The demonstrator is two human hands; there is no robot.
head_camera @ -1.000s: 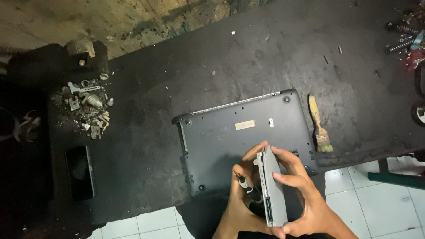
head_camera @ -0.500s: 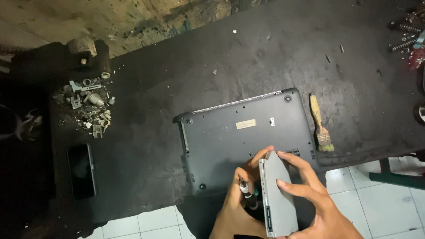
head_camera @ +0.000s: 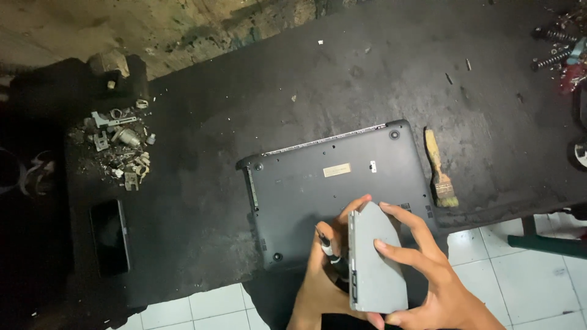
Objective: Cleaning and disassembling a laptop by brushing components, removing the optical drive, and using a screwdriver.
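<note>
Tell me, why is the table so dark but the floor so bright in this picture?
In the head view, the black table soaks up light, so the phone and the laptop base nearly melt into it; the white floor tiles glare at the bottom; the grey flat part held by both the right hand and the left hand looks sharp, not blurred.

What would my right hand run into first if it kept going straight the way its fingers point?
Probably the grey drive tray that the right hand already holds; beyond it lies the dark laptop base, upside down on the black table. Height above the laptop is unclear.
</note>
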